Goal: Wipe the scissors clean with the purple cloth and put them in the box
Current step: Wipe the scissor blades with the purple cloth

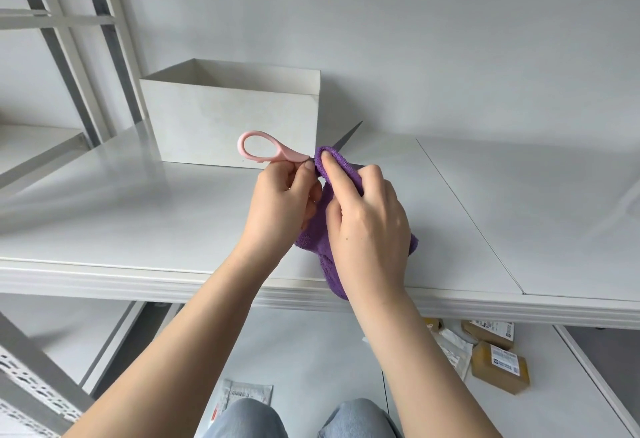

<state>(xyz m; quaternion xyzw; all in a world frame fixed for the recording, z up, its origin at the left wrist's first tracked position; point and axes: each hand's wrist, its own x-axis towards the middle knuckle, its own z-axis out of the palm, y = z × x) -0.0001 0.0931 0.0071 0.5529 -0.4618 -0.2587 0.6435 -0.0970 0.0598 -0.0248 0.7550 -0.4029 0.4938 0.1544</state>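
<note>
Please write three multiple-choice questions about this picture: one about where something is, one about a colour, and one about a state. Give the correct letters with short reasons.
1. Where does the open white cardboard box stand?
A. on the floor
B. on the white table, behind the hands
C. on the person's lap

2. What colour is the plastic handle of the steel scissors?
A. pink
B. green
C. black

3. What is the right hand doing?
A. resting flat on the table
B. reaching into the box
C. gripping the purple terry cloth around the blades

Answers: 1 B, the box sits on the tabletop beyond both hands. 2 A, the handle loop held by the left hand is pink. 3 C, the fingers curl over the cloth at the blades.
</note>
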